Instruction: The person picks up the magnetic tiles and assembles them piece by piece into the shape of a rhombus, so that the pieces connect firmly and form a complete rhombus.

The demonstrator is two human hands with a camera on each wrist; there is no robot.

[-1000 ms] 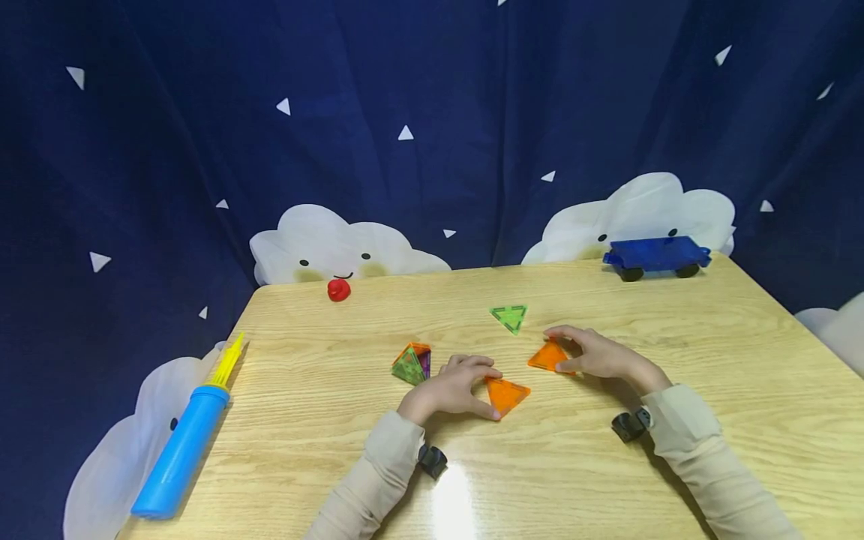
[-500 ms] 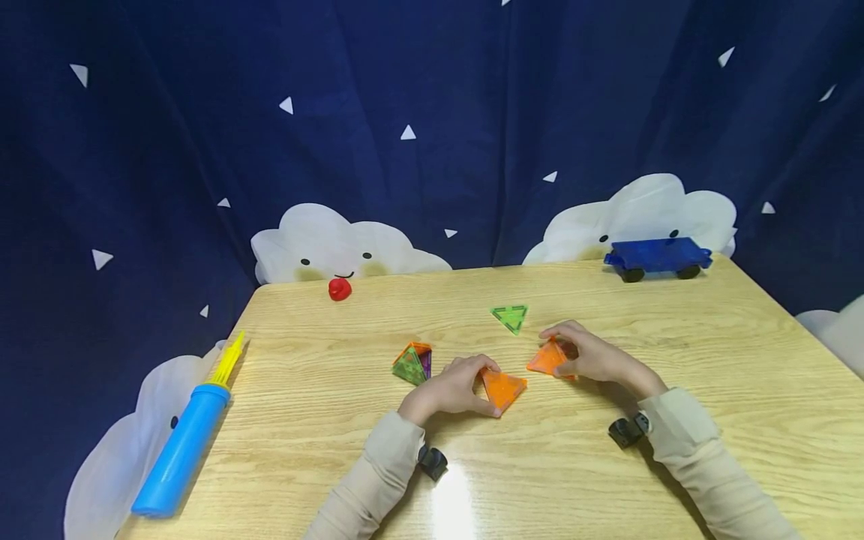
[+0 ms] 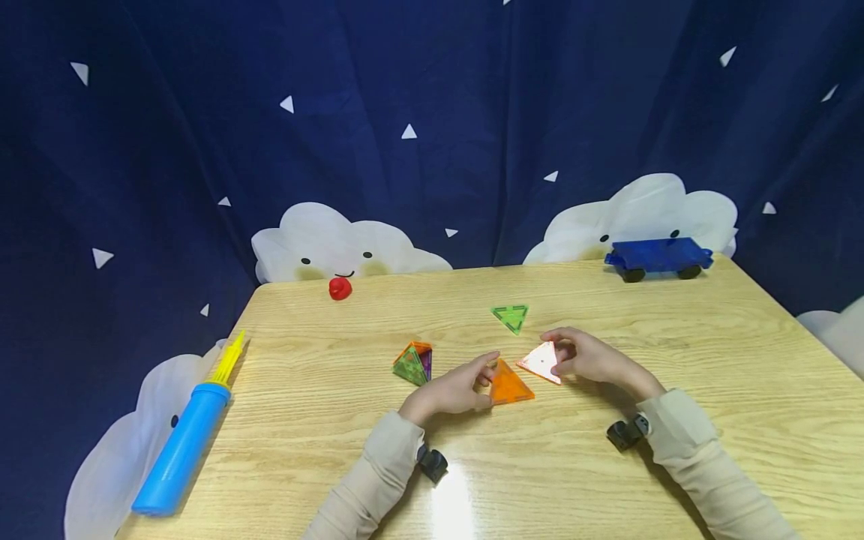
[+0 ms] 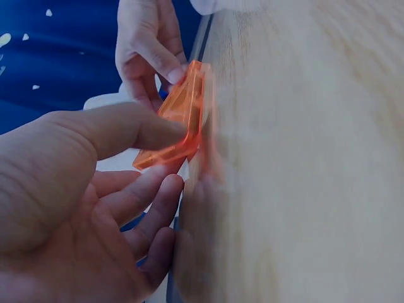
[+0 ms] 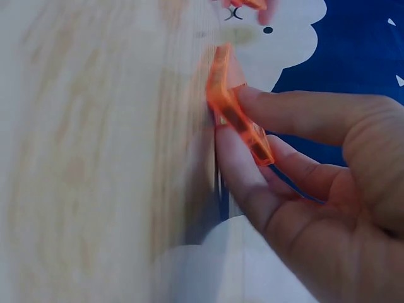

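My left hand (image 3: pixel 454 387) pinches an orange triangular magnetic tile (image 3: pixel 511 386) at its left side, between thumb and fingers. Just to the right, my right hand (image 3: pixel 592 357) grips a second orange triangular tile (image 3: pixel 538 361), whose face shines white with glare. A narrow gap separates the two tiles in the head view. The right wrist view shows thumb and finger on opposite sides of the right-hand tile (image 5: pixel 220 76). Behind them a green triangular tile (image 3: pixel 511 318) lies flat. Left of my left hand stands a small cluster of joined green, orange and purple tiles (image 3: pixel 409 367).
A blue hand pump (image 3: pixel 181 450) with a yellow nozzle lies along the table's left edge. At the back are a small red toy (image 3: pixel 340 289) and a blue wheeled toy car base (image 3: pixel 658 256). A dark blue curtain (image 3: pixel 432 135) hangs behind the wooden table (image 3: pixel 540 480).
The left-hand tile has turned, so one edge now faces the near side. The right-hand tile has shifted slightly left and tilted into glare. Both tiles are closer together; other things stayed put.
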